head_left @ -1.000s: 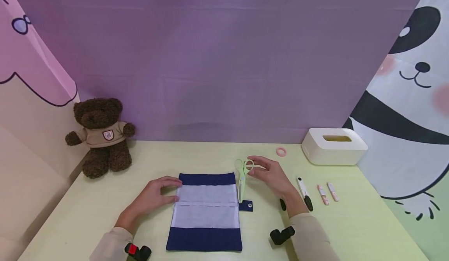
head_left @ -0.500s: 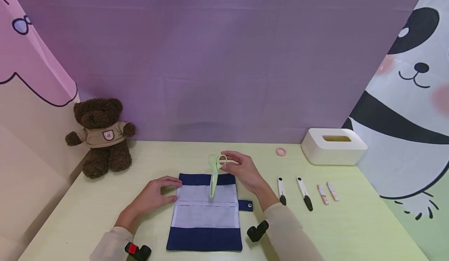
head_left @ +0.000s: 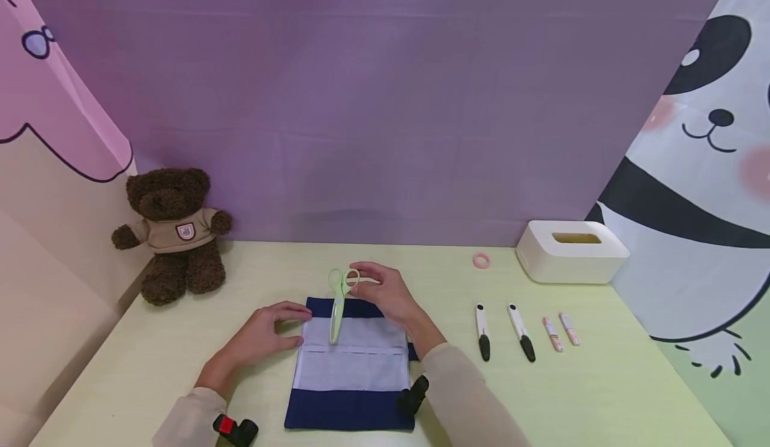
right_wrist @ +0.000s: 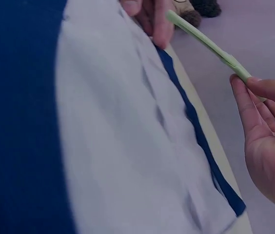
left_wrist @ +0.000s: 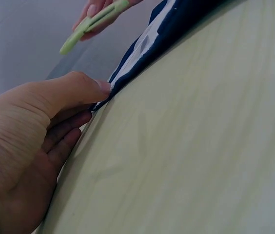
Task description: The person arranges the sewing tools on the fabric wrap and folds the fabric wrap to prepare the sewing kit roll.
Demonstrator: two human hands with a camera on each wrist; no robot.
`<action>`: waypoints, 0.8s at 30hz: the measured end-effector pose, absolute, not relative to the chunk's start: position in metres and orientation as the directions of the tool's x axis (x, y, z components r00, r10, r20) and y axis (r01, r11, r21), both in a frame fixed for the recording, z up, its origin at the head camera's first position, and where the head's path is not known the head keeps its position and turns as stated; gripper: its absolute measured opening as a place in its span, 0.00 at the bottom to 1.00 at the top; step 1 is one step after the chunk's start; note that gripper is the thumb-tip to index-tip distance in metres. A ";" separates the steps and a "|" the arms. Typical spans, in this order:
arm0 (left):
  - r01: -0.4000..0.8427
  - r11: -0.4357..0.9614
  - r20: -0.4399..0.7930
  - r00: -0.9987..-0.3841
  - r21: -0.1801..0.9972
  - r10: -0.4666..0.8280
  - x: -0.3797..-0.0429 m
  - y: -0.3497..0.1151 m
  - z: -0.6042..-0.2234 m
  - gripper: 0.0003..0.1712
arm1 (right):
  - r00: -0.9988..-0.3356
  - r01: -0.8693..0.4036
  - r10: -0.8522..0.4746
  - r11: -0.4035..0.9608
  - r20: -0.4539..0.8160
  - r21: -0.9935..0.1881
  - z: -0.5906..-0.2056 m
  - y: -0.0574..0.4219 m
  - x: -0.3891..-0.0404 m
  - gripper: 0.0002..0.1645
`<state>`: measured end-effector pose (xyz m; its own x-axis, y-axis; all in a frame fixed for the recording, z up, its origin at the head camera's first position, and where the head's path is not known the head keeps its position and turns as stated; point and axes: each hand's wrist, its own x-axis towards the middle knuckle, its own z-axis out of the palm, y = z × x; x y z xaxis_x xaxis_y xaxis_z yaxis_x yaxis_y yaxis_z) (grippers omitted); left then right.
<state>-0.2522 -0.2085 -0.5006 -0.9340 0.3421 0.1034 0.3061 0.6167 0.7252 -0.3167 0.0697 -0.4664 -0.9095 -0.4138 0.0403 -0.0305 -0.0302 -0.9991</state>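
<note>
My right hand [head_left: 388, 294] pinches the finger loop of a pair of light green scissors [head_left: 337, 310] between thumb and fingers. Blades closed and pointing down, the scissors hang over the left part of an unrolled cloth case [head_left: 355, 371]. In the right wrist view the scissors [right_wrist: 206, 39] appear edge-on, above the fabric. The case is navy at both ends, with a pale middle and a seam across it. At its left edge rests my left hand [head_left: 261, 333], thumb and fingers apart and touching the border. My right forearm covers most of the case's navy snap tab [head_left: 412, 352].
Right of the case lie two white-and-black pens [head_left: 482, 333] and two small pink patterned sticks [head_left: 553, 335]. A pink ring [head_left: 480, 260] and a white tissue box [head_left: 574, 253] are at the back right. A brown teddy bear [head_left: 174, 233] sits back left.
My right hand has carried the scissors leftward from beside the case's right edge to over its left part. The left hand stays at the left edge.
</note>
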 end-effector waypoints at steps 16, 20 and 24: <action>0.335 0.611 0.125 -0.924 0.717 0.361 -0.254 -0.209 -0.502 0.21 | -0.937 -0.013 -0.349 0.026 0.003 -1.000 -0.482 0.041 -0.318 0.31; 0.325 0.612 0.115 -0.927 0.721 0.356 -0.254 -0.209 -0.502 0.21 | -0.941 -0.002 -0.337 0.026 -0.007 -1.000 -0.486 0.040 -0.319 0.30; 0.320 0.615 0.113 -0.930 0.721 0.350 -0.254 -0.209 -0.501 0.21 | -0.937 -0.010 -0.349 0.039 -0.004 -0.999 -0.487 0.038 -0.317 0.29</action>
<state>-0.2535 -0.2091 -0.5014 -0.9297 0.3504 0.1134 0.3196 0.6149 0.7209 -0.3171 0.0381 -0.4874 -0.9370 -0.3492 -0.0043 -0.0099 0.0389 -0.9992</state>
